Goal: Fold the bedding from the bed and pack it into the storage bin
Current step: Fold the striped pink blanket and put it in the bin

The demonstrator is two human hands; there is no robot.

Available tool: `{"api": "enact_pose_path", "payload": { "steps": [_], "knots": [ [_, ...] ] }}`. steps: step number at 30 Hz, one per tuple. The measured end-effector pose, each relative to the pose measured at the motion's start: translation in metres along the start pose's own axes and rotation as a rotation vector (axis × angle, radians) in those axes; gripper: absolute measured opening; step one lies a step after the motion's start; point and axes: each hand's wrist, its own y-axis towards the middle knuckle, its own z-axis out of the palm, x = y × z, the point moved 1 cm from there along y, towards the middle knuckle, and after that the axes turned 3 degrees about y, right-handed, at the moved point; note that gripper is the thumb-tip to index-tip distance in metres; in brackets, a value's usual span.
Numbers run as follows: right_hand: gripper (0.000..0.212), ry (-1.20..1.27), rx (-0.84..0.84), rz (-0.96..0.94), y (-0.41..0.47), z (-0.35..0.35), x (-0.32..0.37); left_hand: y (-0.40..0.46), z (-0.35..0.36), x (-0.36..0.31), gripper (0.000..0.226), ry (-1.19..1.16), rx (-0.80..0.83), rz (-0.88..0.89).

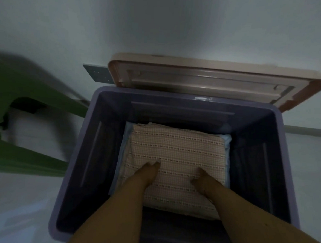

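Inside the storage bin point(72, 154), both your hands press flat, grips released, on soft folded bedding point(176, 153); lift by 3 and 9 o'clock edges.

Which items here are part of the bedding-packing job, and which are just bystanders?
Job: purple storage bin, its pink lid open, folded patterned bedding, pale blue bedding beneath, left hand, right hand.

Bystanders: green stool, white wall.
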Motion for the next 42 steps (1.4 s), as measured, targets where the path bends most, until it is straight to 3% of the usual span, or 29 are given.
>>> {"api": "enact_pose_path", "payload": {
  "steps": [4, 10, 15, 20, 24, 30, 42],
  "knots": [
    [0.066, 0.024, -0.126, -0.016, -0.005, -0.019, 0.027, -0.035, -0.01, -0.034, 0.085, -0.075, -0.064, 0.048],
    [0.053, 0.262, -0.25, -0.154, -0.054, -0.032, 0.062, -0.094, -0.017, -0.056, 0.068, -0.074, -0.161, 0.093],
    [0.026, 0.493, -0.26, -0.179, -0.123, -0.057, 0.104, -0.186, -0.032, -0.085, 0.037, -0.377, -0.168, 0.155],
    [0.032, 0.517, -0.225, -0.238, -0.209, -0.088, 0.147, -0.281, -0.047, -0.112, 0.044, -0.467, -0.189, 0.205],
    [0.032, 0.593, -0.297, -0.275, -0.275, -0.11, 0.164, -0.351, -0.053, -0.135, 0.049, -0.426, -0.238, 0.28],
    [0.023, 0.734, -0.185, -0.272, -0.376, -0.165, 0.178, -0.442, -0.051, -0.183, 0.047, -0.394, -0.253, 0.378],
    [0.023, 0.927, -0.337, -0.415, -0.509, -0.299, 0.115, -0.574, 0.031, -0.301, 0.035, -0.357, -0.162, 0.539]
  ]
}}
